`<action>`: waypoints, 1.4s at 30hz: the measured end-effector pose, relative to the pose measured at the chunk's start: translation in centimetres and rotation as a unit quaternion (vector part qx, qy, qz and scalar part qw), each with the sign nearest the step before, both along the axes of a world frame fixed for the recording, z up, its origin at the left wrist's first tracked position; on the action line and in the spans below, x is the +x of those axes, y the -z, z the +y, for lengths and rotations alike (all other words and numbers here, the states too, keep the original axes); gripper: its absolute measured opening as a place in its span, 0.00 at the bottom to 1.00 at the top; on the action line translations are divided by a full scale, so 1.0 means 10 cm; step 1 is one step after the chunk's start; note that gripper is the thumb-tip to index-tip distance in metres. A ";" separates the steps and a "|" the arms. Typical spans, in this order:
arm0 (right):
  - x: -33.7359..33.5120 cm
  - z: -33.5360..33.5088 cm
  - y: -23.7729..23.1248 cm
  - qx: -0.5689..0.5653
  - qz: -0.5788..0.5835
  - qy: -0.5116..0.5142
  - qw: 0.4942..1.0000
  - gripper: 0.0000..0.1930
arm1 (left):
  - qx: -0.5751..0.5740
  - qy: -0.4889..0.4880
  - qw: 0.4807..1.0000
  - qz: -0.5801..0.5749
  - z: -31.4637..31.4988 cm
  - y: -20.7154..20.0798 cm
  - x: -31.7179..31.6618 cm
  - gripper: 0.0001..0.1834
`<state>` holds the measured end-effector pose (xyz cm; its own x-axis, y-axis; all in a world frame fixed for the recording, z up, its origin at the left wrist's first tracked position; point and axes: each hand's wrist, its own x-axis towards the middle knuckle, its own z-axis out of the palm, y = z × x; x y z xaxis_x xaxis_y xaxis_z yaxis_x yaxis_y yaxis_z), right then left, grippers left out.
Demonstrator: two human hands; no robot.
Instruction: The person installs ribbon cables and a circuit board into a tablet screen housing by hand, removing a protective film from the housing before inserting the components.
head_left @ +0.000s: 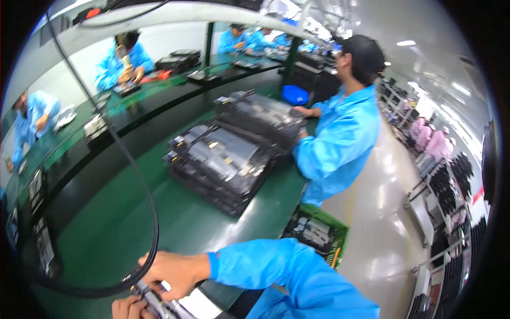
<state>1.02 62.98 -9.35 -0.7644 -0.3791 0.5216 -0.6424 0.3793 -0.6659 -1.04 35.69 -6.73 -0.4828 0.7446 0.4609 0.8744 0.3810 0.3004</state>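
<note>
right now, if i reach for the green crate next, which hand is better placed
Probably the right hand: it is nearer the green crate, its blue sleeve close by. The left hand sits farther left, at the lower edge.

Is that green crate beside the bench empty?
Not empty: grey and black parts lie inside the green crate. How deep they go, I cannot tell.

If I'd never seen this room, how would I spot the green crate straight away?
Start at the big green table and find the nearby co-worker standing at its right edge. The open crate sits just below that person in the picture, above the camera wearer's right sleeve. Unlike the black trays on the table, it has bright green walls.
</note>
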 end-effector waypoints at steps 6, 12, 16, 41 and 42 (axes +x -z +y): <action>0.05 0.08 -0.02 -0.013 0.008 -0.010 1.000 0.09 | 0.055 -0.005 0.994 0.099 0.09 0.15 -0.05 0.13; 0.09 0.19 -0.17 0.040 -0.035 0.001 0.999 0.08 | 0.055 0.020 0.994 0.091 0.12 0.06 -0.10 0.14; 0.07 0.15 -0.24 0.042 -0.061 -0.008 0.997 0.08 | 0.070 0.012 0.995 0.076 0.02 0.10 -0.10 0.12; 0.11 0.23 -0.33 -0.025 -0.054 -0.007 0.998 0.12 | 0.016 -0.002 0.999 -0.031 0.15 -0.16 0.14 0.18; 0.09 0.25 -0.34 -0.027 -0.055 -0.006 0.998 0.12 | 0.014 -0.001 0.999 -0.032 0.14 -0.16 0.14 0.18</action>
<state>1.91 65.50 -5.96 -0.8140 -0.3625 0.4540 -0.5681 0.3335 -0.7524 0.41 37.11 -5.12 -0.5136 0.7307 0.4497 0.8522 0.3736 0.3662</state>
